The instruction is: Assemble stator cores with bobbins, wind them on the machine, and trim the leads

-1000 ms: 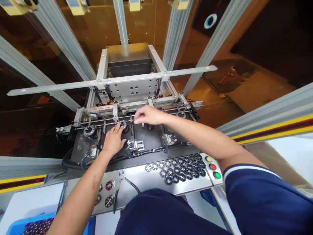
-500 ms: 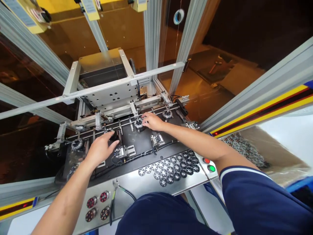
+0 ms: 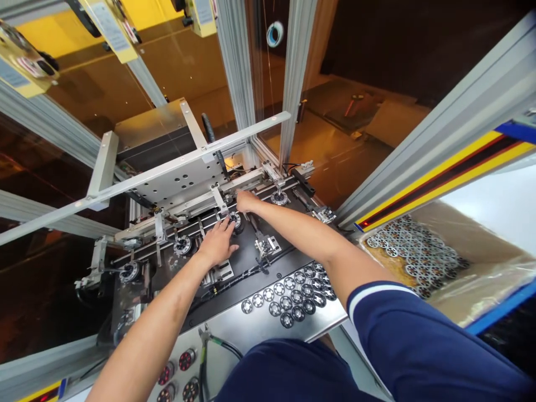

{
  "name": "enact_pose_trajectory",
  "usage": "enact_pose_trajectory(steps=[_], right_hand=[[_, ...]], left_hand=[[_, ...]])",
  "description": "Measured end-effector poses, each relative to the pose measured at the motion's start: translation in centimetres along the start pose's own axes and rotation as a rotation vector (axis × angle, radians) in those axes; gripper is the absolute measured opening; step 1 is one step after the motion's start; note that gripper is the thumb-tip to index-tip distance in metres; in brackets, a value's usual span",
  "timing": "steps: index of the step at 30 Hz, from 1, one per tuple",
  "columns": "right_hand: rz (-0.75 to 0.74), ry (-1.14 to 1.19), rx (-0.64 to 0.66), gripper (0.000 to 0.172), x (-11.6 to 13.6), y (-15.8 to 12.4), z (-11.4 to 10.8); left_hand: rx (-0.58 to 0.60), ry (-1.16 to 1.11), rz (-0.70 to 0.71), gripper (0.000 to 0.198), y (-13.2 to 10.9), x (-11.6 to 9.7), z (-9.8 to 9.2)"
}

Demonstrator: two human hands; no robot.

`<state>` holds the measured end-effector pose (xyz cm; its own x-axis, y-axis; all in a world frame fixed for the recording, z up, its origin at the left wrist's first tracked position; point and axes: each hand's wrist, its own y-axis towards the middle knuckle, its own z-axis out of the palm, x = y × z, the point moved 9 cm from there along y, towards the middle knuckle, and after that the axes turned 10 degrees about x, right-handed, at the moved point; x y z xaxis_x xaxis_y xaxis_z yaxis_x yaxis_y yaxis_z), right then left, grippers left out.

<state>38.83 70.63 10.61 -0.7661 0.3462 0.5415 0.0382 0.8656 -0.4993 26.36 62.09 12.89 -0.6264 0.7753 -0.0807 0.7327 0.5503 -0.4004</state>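
My left hand (image 3: 218,243) reaches over the black fixture plate (image 3: 247,245), fingers stretched and thumb apart. Its fingertips are at the middle round slotted part (image 3: 236,222), which they partly cover. Just behind and to the right, my right hand (image 3: 248,202) is curled beside the metal rail. Its fingertips point down and are hidden, so what they grip cannot be made out. Other round slotted parts sit in stations along the rail: one (image 3: 183,245) left of my left hand, one (image 3: 129,272) at the far left, and one (image 3: 279,197) to the right.
Several black round parts (image 3: 286,302) lie in rows on the silver front ledge. Cutting pliers (image 3: 204,336) lie beside red-centred round parts (image 3: 186,359). A lined box (image 3: 481,262) of round metal parts stands at right. A metal crossbar (image 3: 176,167) spans above the rail.
My left hand has moved right, from the second station to the middle round part. My right hand has left that part's side and curled closer to the rail. The camera view has shifted.
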Motion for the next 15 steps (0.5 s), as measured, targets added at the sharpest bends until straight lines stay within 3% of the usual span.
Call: enact_pose_trajectory(steps=[9,15], right_hand=[[-0.054,0.104,0.124,0.033,-1.2,-2.0,2.1],[-0.099,0.066,0.063,0.032,-0.2,-4.8,1.3]], left_hand=[[0.047,0.01,-0.01,0.084,0.2,0.4,0.7],[0.049,0.014,-0.04,0.083,0.2,0.3,0.6]])
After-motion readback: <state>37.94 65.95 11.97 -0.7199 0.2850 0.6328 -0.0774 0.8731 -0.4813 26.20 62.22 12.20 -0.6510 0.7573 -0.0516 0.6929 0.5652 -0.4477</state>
